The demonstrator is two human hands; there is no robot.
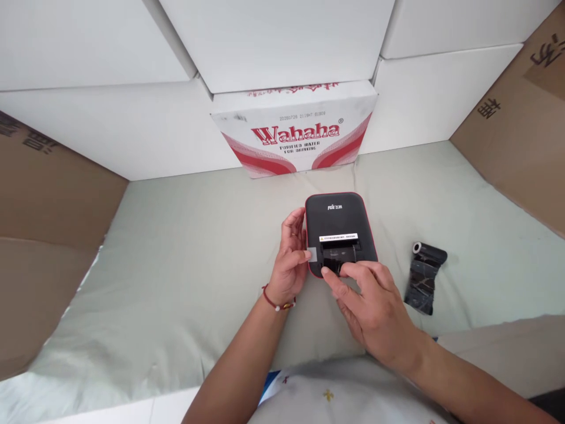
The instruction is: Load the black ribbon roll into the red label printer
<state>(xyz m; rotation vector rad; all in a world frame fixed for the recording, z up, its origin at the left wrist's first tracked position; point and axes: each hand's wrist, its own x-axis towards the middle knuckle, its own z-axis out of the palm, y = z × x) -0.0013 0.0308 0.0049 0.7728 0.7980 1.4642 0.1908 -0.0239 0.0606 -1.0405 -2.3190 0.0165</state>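
1. A rounded black plastic device with red edging [338, 221] is placed centrally in front of the torso, on the pale green cloth [176, 253]; probably so that both hands can be brought to it. Whether it is slightly lifted cannot be told.
2. Its left edge is gripped by the left hand [289, 259]: fingers along the side, thumb over the top beside a small grey square patch [313, 254]. Steadying seems intended, with the slot uncovered.
3. The near edge of the slot is touched by the bent thumb and fingers of the right hand [375, 306], presumably for fine control. Whether the glossy dark strip [339, 254] in the slot is pinched cannot be told.
4. The white printed label [339, 238] is set just beyond the slot, likely as a notice.
5. A black roll with a loose marbled tail [424, 277] is laid to the right, apart from both hands, seemingly out of the way.
6. The white-and-red "Wahaha" carton [300, 138] is stood behind, against stacked white boxes [282, 41].
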